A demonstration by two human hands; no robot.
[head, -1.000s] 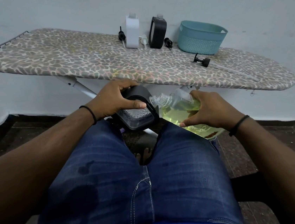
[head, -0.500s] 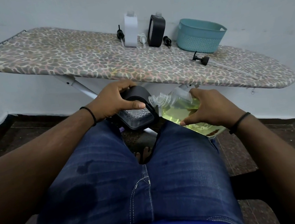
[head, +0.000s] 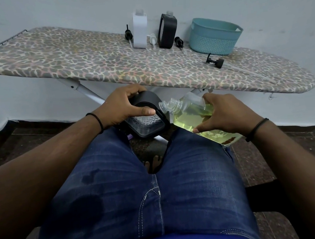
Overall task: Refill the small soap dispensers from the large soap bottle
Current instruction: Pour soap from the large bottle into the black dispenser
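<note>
My left hand [head: 123,106] grips a black soap dispenser [head: 147,123] with a clear textured panel, held above my knees and tilted toward the right. My right hand [head: 223,112] holds the large clear soap bottle [head: 188,115], part full of yellow-green liquid and tipped left. Its open neck [head: 170,104] touches the small clear neck of the dispenser. On the ironing board [head: 91,60] at the back stand a white dispenser [head: 140,32] and a second black dispenser [head: 167,30], both without pumps.
Three black pump heads [head: 128,35] [head: 179,41] [head: 215,61] and a white pump [head: 152,39] lie on the board, by a teal basket [head: 214,35]. The board's white legs [head: 88,91] stand just past my hands. A wet patch darkens my left jeans leg [head: 91,201].
The large bottle's neck has shifted slightly left against the dispenser's opening. Both hands stay roughly where they were.
</note>
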